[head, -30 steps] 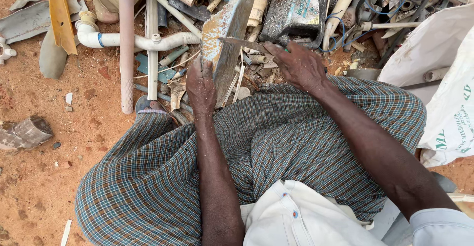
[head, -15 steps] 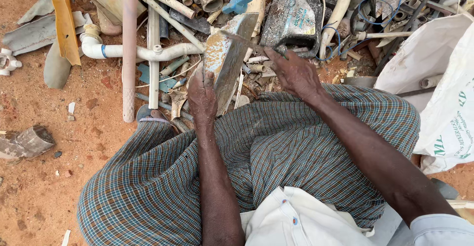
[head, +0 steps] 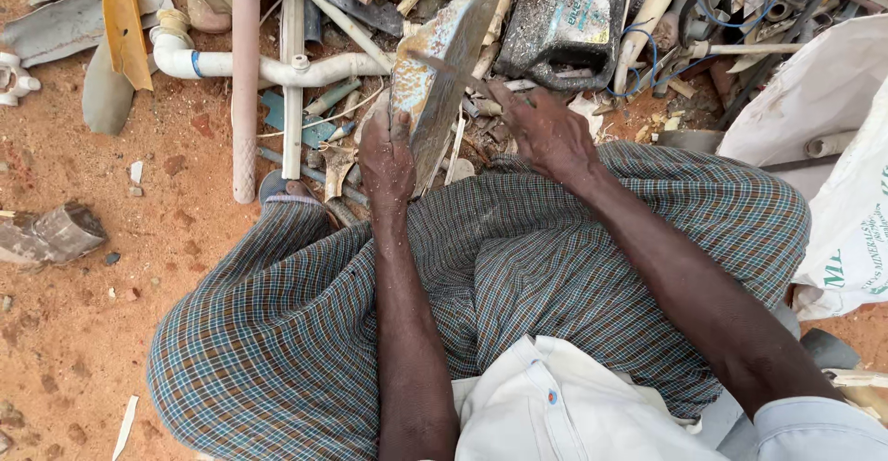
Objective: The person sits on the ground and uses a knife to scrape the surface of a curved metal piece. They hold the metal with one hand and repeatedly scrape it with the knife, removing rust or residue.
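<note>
Nearest the camera: white shirt (head: 546,405), then a blue-green checked cloth wrap (head: 518,276) stretched over the person's knees, seated on red dirt ground (head: 65,331).

Left hand (head: 387,156) was closed around the lower edge of a flat, weathered grey scrap panel with rusty orange blotches (head: 435,73), propping it upright and tilted against the pile. Right hand (head: 546,128) was loosely curled, fingers on a thin dark rod-like tool (head: 453,68) laid across the panel face; couldn't tell from this view how firm that grip was.

Progress, as a judgement: panel was pulled out and being worked, but looked whole, nothing visibly separated from it yet.

Beyond the hands: unsorted heap of white plastic pipe with elbow joints (head: 268,65), a long pinkish tube (head: 245,73), a dented dark grey plastic jerrycan (head: 564,22), blue wire (head: 712,3). White woven sack (head: 832,147) at right, contents not visible. Bulk of the pile appeared untouched.
</note>
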